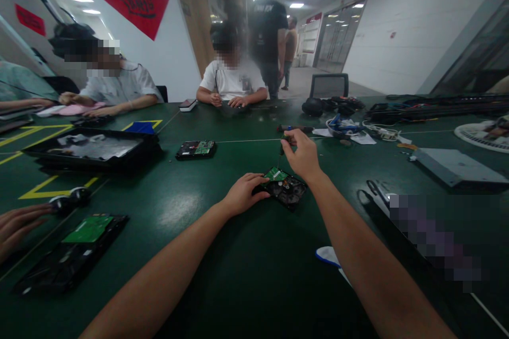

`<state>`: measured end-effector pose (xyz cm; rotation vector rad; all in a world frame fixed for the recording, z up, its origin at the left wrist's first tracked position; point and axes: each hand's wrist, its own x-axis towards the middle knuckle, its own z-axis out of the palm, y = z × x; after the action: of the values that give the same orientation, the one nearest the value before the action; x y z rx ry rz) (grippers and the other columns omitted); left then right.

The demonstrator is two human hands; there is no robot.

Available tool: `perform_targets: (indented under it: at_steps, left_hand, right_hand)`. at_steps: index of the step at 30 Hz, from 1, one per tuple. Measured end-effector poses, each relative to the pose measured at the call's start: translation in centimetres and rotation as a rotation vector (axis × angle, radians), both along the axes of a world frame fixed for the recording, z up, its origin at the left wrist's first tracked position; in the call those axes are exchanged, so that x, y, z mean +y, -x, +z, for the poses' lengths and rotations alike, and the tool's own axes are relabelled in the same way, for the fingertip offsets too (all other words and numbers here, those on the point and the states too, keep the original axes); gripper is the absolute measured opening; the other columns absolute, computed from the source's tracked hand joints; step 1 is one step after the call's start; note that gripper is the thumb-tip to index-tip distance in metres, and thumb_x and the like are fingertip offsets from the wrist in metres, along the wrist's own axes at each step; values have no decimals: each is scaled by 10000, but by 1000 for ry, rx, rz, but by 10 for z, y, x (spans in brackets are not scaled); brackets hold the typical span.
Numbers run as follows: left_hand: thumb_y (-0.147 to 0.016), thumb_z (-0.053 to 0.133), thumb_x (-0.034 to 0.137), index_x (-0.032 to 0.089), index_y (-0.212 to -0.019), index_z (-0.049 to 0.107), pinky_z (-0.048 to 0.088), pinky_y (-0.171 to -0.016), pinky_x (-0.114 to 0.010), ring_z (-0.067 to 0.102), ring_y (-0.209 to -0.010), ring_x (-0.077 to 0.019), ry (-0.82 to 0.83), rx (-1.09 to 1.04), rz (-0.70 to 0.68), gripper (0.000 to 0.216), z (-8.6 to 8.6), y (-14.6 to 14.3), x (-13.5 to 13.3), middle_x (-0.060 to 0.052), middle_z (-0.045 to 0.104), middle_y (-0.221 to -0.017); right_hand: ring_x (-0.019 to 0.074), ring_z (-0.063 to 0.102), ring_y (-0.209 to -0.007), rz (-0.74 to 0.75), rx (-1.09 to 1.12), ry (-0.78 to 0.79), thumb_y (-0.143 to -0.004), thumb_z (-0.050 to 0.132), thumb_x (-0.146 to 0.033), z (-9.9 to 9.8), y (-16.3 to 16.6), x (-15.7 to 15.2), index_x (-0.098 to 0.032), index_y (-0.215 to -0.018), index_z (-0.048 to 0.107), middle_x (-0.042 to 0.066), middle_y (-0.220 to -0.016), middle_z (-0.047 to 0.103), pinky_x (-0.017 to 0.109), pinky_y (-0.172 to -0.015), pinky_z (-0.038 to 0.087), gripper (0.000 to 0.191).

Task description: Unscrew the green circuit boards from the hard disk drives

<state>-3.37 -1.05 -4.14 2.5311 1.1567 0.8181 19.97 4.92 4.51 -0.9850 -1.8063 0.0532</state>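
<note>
A black hard drive (288,190) with a green circuit board (275,174) lies on the dark green table in front of me. My left hand (245,194) grips its left edge, thumb at the near side and fingers at the far side. In my right hand (301,154), a small screwdriver (282,148) is pinched by its handle. Its thin shaft points down to the circuit board; whether the tip sits in a screw is too small to tell.
Another hard drive (195,149) lies farther off, a larger one (75,254) at left near another person's hand (19,228). A black tray (119,148) stands behind. A second screwdriver (296,128), cables (344,124) and a metal box (461,167) lie right.
</note>
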Motion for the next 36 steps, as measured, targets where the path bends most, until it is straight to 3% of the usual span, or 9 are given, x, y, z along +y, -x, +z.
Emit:
perform_targets:
  at_steps: [7,16,27,36]
  left_hand:
    - [-933,706,466,259,-1359,635,491,-1105,-495,595,-1292,-283,-10,-7,-9,480,1,0,-1,-110,652,-1377]
    - [-933,699,490,261,-1362,629,491,-1104,-489,594,-1289,-283,1,3,-5,491,1,0,0,-107,651,-1372]
    - [-941,688,487,286,-1378,608,488,-1107,-491,586,-1292,-286,15,5,8,488,4,-1,-3,-96,640,-1385]
    - [-938,694,479,270,-1415,565,494,-1097,-472,586,-1278,-278,20,-15,4,537,4,-1,-2,-91,650,-1367]
  right_hand:
    - [271,664,-1023,-20,-26,-37,-931,609,-287,-1,1,-1,-240,-1181,637,110,-1164,681,469,-967,539,256]
    - [254,711,-932,54,82,117,-861,680,-293,-14,-1,9,-247,-1320,506,108,-1145,698,443,-831,602,493]
    - [252,701,-889,40,21,93,-835,717,-308,-5,-1,5,-236,-1191,586,92,-1072,705,446,-820,608,386]
    - [247,700,-912,-14,150,1,-874,675,-305,19,-17,1,-242,-1271,573,102,-1155,691,444,-818,621,415]
